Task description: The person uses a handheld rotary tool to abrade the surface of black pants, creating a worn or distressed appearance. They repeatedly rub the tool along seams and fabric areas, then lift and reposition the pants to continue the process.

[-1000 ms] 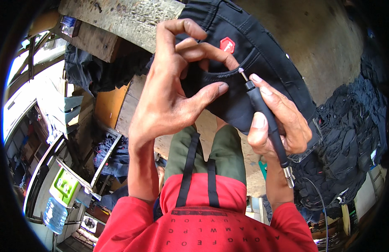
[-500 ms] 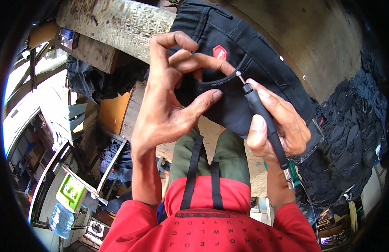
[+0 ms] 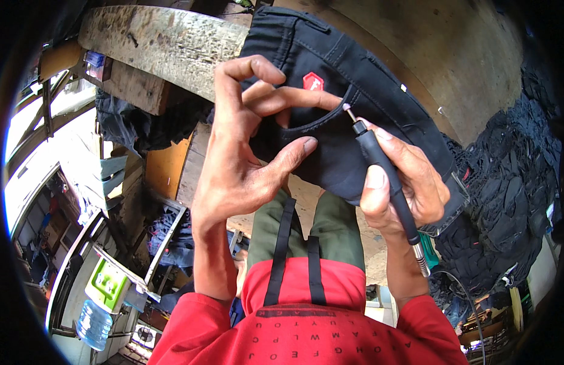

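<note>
A pair of black trousers (image 3: 337, 161) lies spread over my lap and the table edge, with a curved pocket opening and a small red patch (image 3: 313, 81) above it. My left hand (image 3: 233, 161) has its fingers apart; one stretches along inside the pocket opening, and some fingertips are hidden in it. The thumb stands away, over the cloth below. Wrapped in my right hand (image 3: 413, 182) is a black pen-shaped rotary grinder (image 3: 384, 163), with a cable at its rear. Its small pale pinkish tip meets the pocket's edge stitching, close beside my left fingertip.
A worn wooden board (image 3: 154, 42) lies at the far left. Dark garments are heaped (image 3: 489, 207) on the right, beside a brown work surface (image 3: 470, 73). The grinder's cable (image 3: 464, 289) runs down at the right. A blue water bottle (image 3: 93, 324) is at the lower left.
The trousers have shifted slightly left, and the red patch sits a little lower. My left hand has moved slightly down with the cloth; the grinder tip stays at nearly the same spot.
</note>
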{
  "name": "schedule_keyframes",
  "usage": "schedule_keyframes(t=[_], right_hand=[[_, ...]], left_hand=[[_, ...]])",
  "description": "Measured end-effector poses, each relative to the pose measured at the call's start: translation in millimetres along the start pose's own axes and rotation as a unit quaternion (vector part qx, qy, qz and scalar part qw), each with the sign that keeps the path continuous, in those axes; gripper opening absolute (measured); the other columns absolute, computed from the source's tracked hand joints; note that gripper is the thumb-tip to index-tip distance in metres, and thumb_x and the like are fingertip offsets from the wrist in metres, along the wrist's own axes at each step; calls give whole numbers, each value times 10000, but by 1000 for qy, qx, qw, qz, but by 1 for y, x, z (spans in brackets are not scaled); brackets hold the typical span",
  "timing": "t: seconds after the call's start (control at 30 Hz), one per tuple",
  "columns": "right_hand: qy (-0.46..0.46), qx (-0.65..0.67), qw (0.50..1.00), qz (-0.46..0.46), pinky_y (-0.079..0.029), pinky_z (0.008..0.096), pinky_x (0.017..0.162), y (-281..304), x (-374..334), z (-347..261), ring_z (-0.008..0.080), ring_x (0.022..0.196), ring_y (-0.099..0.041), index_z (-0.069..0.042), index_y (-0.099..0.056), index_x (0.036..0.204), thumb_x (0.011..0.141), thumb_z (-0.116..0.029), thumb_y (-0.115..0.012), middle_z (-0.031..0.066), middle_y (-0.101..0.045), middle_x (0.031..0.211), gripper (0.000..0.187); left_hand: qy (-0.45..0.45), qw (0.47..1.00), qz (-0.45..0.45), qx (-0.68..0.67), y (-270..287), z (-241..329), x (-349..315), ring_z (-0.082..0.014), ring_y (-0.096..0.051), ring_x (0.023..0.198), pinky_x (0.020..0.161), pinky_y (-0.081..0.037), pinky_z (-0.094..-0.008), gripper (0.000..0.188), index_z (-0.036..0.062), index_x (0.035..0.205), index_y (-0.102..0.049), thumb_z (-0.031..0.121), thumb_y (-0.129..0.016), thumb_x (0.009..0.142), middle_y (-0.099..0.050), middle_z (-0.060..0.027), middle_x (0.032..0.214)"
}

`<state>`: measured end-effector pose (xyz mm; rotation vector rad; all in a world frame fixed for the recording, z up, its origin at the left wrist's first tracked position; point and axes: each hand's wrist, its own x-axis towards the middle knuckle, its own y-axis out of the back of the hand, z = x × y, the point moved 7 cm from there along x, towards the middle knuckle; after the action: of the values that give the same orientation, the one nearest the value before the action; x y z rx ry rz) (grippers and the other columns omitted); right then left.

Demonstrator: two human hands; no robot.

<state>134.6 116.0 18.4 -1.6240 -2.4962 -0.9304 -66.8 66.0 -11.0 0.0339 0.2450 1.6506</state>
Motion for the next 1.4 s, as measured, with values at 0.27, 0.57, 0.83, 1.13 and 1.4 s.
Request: schedule_keyframes(t=[0.27,0.57,0.83,1.13,1.4], right_hand=[[-23,2,1000,14,-683,364,817,2,0,2,313,892,-838,79,-761,1142,826,-18,-711,235,-821,1025,335],[-43,-14,999,13,-682,359,784,3,-1,4,304,854,-834,80,-766,1125,821,-21,-709,229,-819,998,325],[-55,3,997,49,-663,344,721,3,-7,11,288,791,-817,79,-773,1131,848,-33,-724,221,-808,950,308],[-96,169,973,121,-597,589,1085,29,-30,28,501,1166,-742,116,-508,1470,1128,-151,-467,383,-699,1258,436],[-98,-65,989,89,-464,551,1202,64,-26,5,434,1356,-655,-37,-737,1181,936,-89,-843,264,-733,1310,271]], left_hand=[[-11,1000,8,-22,-2,2,1,-182,-549,988,915,-453,-316,679,62,1339,-313,-35,-805,881,-791,-114,1276],[-19,1000,2,-6,-2,5,1,-185,-545,990,900,-458,-316,670,60,1345,-325,-58,-787,874,-775,-102,1322],[-29,1000,-8,3,-2,6,2,-175,-595,1054,906,-456,-310,681,71,1366,-326,-41,-799,889,-768,-133,1351],[-115,969,135,172,4,23,-13,-320,-611,1341,1129,-489,-425,913,31,1474,-429,190,-997,777,-639,-185,1517],[39,885,214,412,31,21,-35,-385,-428,1471,1184,-411,-522,713,18,1286,-671,397,-978,766,-554,-195,1515]])
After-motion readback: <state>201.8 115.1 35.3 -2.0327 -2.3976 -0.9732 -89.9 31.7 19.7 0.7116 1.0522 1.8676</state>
